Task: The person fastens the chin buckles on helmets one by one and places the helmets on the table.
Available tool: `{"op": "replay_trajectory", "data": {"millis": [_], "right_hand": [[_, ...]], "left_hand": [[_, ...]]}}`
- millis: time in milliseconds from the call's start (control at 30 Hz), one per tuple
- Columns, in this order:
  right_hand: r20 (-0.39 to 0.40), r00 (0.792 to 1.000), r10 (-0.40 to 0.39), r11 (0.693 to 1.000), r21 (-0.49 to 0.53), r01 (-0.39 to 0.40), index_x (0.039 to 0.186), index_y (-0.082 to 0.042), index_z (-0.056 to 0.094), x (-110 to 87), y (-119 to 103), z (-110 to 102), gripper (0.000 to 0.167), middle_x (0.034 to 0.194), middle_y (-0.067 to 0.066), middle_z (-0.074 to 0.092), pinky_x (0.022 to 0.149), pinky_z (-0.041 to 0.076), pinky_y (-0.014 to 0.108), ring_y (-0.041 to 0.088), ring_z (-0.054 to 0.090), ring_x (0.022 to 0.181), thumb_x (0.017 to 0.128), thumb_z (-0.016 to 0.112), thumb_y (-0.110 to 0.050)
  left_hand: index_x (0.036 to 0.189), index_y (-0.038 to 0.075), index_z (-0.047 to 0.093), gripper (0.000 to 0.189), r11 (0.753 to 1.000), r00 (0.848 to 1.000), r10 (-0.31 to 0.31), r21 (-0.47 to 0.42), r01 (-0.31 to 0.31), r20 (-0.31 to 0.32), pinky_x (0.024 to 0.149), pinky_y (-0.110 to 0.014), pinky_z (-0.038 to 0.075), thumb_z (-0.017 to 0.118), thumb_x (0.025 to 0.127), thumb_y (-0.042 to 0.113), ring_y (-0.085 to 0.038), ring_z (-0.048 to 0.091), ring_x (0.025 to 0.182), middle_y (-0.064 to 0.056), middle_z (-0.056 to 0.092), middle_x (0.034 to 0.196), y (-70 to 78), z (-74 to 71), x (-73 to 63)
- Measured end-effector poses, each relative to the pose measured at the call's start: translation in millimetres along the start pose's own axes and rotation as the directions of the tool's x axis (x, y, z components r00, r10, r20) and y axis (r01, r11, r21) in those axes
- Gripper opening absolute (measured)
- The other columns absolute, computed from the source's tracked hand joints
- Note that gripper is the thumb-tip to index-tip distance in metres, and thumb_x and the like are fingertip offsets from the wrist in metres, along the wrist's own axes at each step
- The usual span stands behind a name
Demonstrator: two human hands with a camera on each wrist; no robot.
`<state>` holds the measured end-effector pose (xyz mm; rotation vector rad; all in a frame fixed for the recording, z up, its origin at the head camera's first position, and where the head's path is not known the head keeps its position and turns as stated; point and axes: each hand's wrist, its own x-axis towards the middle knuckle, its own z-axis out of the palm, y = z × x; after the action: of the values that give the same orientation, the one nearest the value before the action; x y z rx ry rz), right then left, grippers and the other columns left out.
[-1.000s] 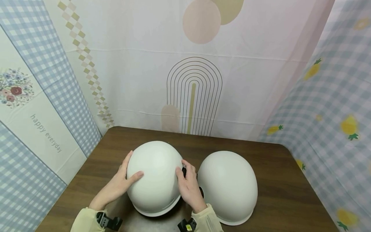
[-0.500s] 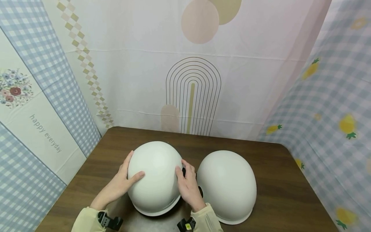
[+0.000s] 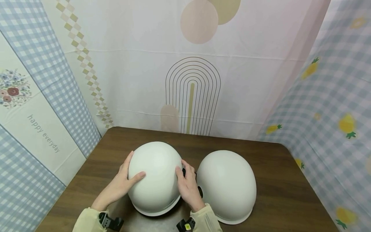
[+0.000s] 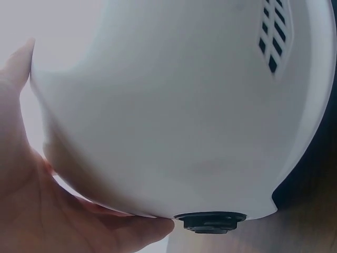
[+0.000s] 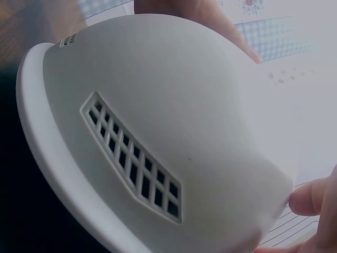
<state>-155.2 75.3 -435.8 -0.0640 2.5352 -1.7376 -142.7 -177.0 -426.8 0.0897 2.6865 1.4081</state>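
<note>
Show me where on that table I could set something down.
Bare table shows right of the unheld helmet, behind both helmets toward the patterned cloth, and left of the left hand. It's crowded between that helmet and the held helmet, where the right hand sits.
</note>
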Motion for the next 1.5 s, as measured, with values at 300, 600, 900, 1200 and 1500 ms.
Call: {"op": "replay_trajectory", "data": {"millis": [300, 600, 900, 1200, 1500], "right_hand": [[0.014, 1.000, 0.012, 1.000, 0.014, -0.012, 0.148, -0.011, 0.038, -1.6, 1, 0, 0.058, 0.148, 0.018, 0.031, 0.099, 0.030, 0.067, 0.040, 0.031, 0.134, 0.103, 0.040, -0.047], [0.011, 1.000, 0.010, 1.000, 0.005, -0.010, 0.148, -0.011, 0.038, -2.1, 2, 1, 0.059, 0.148, 0.018, 0.031, 0.098, 0.030, 0.067, 0.040, 0.031, 0.134, 0.102, 0.040, -0.048], [0.020, 1.000, 0.014, 1.000, -0.007, -0.014, 0.149, -0.011, 0.037, -1.9, 3, 0, 0.064, 0.148, 0.018, 0.030, 0.099, 0.028, 0.068, 0.041, 0.029, 0.135, 0.101, 0.042, -0.052], [0.022, 0.999, 0.027, 1.000, 0.006, -0.027, 0.150, -0.011, 0.035, 0.5, 4, 0, 0.065, 0.149, 0.018, 0.030, 0.100, 0.028, 0.067, 0.041, 0.029, 0.136, 0.101, 0.042, -0.052], [0.038, 0.998, 0.049, 0.999, 0.018, -0.050, 0.152, -0.013, 0.032, 2.6, 7, 1, 0.067, 0.151, 0.017, 0.028, 0.102, 0.028, 0.066, 0.039, 0.028, 0.138, 0.100, 0.040, -0.055]], "left_hand": [[0.156, 0.029, -0.010, 0.095, 1.000, 1.000, -0.003, 0.011, 0.003, -0.010, 0.088, -0.065, 0.043, 0.060, 0.093, 0.049, -0.056, 0.027, 0.132, -0.029, 0.004, 0.155, -1.5, 2.9, -0.3], [0.155, 0.030, -0.011, 0.097, 1.000, 1.000, -0.006, 0.024, 0.007, -0.019, 0.087, -0.066, 0.042, 0.060, 0.093, 0.052, -0.057, 0.029, 0.131, -0.028, 0.002, 0.156, -0.8, 5.8, -2.1], [0.156, 0.029, -0.010, 0.097, 0.999, 1.000, -0.004, 0.034, 0.005, -0.031, 0.089, -0.067, 0.041, 0.059, 0.093, 0.052, -0.056, 0.030, 0.131, -0.027, 0.003, 0.156, 2.2, 7.1, -3.1], [0.155, 0.032, -0.011, 0.097, 0.999, 0.999, 0.008, 0.044, -0.006, -0.038, 0.090, -0.067, 0.040, 0.059, 0.092, 0.054, -0.055, 0.029, 0.132, -0.026, 0.002, 0.156, -0.8, 10.5, -2.5], [0.155, 0.031, -0.011, 0.098, 0.998, 0.999, -0.009, 0.061, 0.011, -0.033, 0.090, -0.066, 0.041, 0.059, 0.092, 0.056, -0.054, 0.032, 0.131, -0.024, 0.004, 0.157, 5.5, 10.0, -2.9]]}}
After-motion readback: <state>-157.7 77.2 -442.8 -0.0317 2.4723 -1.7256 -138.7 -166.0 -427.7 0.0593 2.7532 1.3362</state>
